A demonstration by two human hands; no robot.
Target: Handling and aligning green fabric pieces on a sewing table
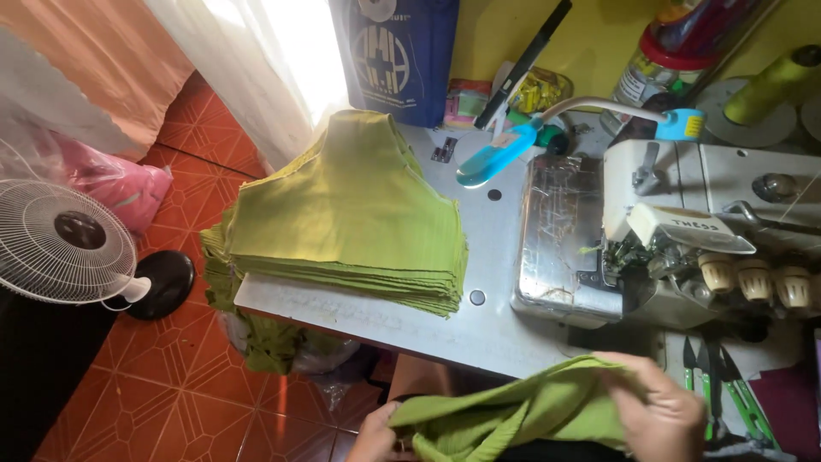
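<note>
I hold a piece of green fabric (pixel 522 411) in both hands at the bottom of the view, below the table's front edge. My left hand (pixel 376 436) grips its lower left end. My right hand (pixel 658 411) pinches its upper right part, fingers curled over the cloth. A thick stack of cut green fabric pieces (pixel 351 214) lies on the grey table (pixel 479 334), up and to the left of my hands. An overlock sewing machine (pixel 684 248) stands on the table just above my right hand.
A white electric fan (pixel 64 244) stands on the red tiled floor at left. More green cloth (pixel 265 338) hangs off the table's left edge. A blue lamp (pixel 496 154), a blue bag (pixel 402 51), a jar (pixel 676 51), yellow thread spool (pixel 770 85) and green-handled snips (pixel 735 393) surround the machine.
</note>
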